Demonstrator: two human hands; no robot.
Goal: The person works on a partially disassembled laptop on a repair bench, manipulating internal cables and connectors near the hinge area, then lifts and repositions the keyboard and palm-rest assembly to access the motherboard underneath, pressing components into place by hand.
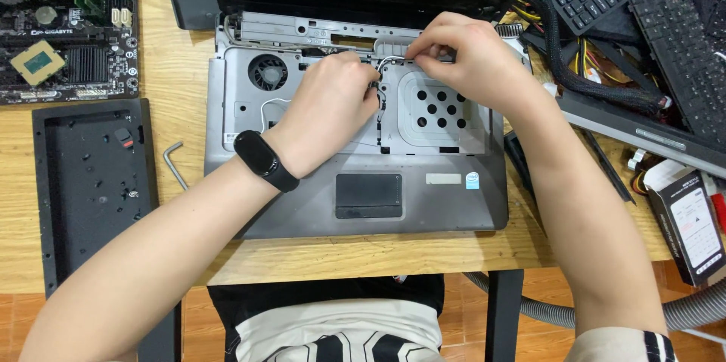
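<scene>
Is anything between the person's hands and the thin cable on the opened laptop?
Nothing visible. The right hand pinches the thin cable near the hinge edge of the laptop base. The left hand rests on the base right beside the cable; whether its fingers grip it cannot be told.

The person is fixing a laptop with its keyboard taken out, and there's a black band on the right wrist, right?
Not quite. The black band is on the left wrist, as the head view shows. The rest holds: both hands work inside the grey laptop, whose keyboard is removed.
</scene>
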